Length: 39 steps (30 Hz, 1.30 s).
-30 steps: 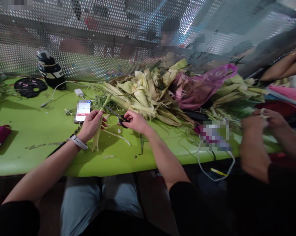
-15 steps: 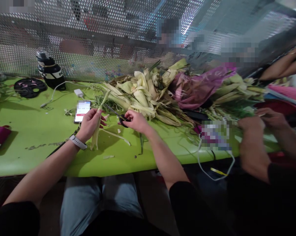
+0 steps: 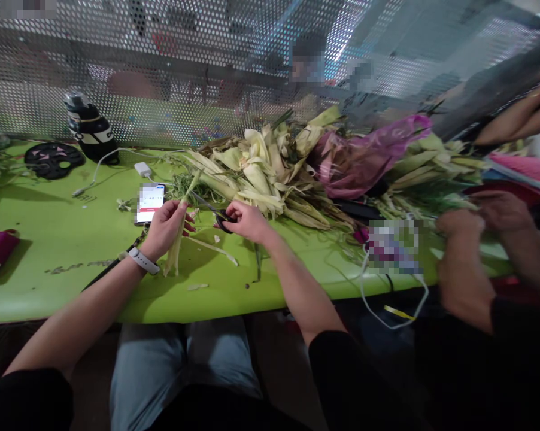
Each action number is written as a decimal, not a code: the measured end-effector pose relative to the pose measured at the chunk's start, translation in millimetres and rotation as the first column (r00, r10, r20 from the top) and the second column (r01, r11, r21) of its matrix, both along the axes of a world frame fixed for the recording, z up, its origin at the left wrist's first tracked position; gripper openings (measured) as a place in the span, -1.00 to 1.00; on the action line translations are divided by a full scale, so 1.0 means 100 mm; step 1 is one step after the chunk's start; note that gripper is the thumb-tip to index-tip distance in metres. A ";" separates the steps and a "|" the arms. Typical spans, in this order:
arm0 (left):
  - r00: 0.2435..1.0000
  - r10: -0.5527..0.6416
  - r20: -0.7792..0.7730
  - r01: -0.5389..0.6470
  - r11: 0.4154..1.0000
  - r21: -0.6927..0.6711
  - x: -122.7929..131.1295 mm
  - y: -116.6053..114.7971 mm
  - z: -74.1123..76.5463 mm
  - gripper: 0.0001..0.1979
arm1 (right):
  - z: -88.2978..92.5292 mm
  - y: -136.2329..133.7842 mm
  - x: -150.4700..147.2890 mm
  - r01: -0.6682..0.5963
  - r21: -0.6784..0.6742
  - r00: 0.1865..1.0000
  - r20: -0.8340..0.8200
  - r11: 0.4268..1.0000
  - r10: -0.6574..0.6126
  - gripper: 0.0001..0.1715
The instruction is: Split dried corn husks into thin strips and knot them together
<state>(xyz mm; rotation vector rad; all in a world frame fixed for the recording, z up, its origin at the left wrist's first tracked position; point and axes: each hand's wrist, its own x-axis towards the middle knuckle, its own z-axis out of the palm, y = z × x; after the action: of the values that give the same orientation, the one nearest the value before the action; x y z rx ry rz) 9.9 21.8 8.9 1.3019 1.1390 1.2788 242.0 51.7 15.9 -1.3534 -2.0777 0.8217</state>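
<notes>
My left hand [image 3: 166, 227] is closed around a pale green corn husk [image 3: 175, 254], whose narrow end points up and away while its loose strips hang below my fingers. In my right hand [image 3: 247, 220] is a pair of black-handled scissors [image 3: 225, 220], gripped by the handles. The blades reach left towards the upper end of the husk; whether they touch it I cannot tell. Green trimmings [image 3: 207, 194] lie just behind both hands. A thin husk strip [image 3: 214, 250] rests on the table between my wrists.
A heap of corn husks [image 3: 261, 173] and a pink plastic bag [image 3: 364, 158] fill the back middle of the green table [image 3: 94, 239]. A phone [image 3: 150, 205], a cable and a black bottle [image 3: 93, 129] stand left. At right, another person's hands [image 3: 461, 221] work near a white cord.
My hands and the husk are almost where they were, with only a slight shift. The other person's hands at the right have moved a little.
</notes>
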 end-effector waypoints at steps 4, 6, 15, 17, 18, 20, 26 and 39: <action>1.000 -0.014 -0.018 0.015 1.000 0.015 -0.01 0.01 -0.02 -0.65 | -0.01 0.01 0.01 0.004 0.004 1.000 0.004 1.000 -0.004 -0.67; 0.999 -0.018 -0.026 0.019 1.000 0.023 0.00 0.01 -0.03 -0.64 | -0.02 0.02 0.01 0.003 0.017 1.000 -0.002 1.000 -0.003 -0.66; 0.995 -0.053 -0.081 0.054 0.998 0.011 0.03 -0.02 -0.01 -0.63 | -0.08 0.05 0.00 -0.012 0.029 0.999 -0.034 1.000 0.013 -0.62; 0.994 -0.055 -0.090 0.056 0.998 0.010 0.03 -0.02 -0.01 -0.62 | -0.09 0.04 0.00 -0.013 0.024 0.999 -0.039 1.000 0.014 -0.61; 0.994 -0.058 -0.094 0.059 0.998 0.009 0.03 -0.02 -0.01 -0.62 | -0.09 0.04 0.00 -0.012 0.024 0.999 -0.040 1.000 0.013 -0.61; 0.993 -0.060 -0.102 0.062 0.998 0.007 0.03 -0.02 -0.02 -0.61 | -0.10 0.04 0.00 -0.017 0.022 0.999 -0.041 1.000 0.018 -0.61; 0.991 -0.050 -0.120 0.053 0.998 0.022 0.01 -0.02 -0.02 -0.62 | -0.10 0.04 -0.02 -0.002 -0.024 0.990 -0.144 1.000 -0.001 -0.61; 0.996 -0.041 0.077 0.031 0.991 0.129 -0.03 0.04 -0.02 -0.35 | 0.11 -0.10 -0.04 -0.436 -0.368 0.762 -0.636 0.821 0.120 -0.45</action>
<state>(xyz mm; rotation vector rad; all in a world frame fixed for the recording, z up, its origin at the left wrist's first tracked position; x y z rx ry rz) 7.2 26.3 6.8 1.3464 0.9872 1.3837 238.5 41.7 26.6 -0.8150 -1.6250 1.7679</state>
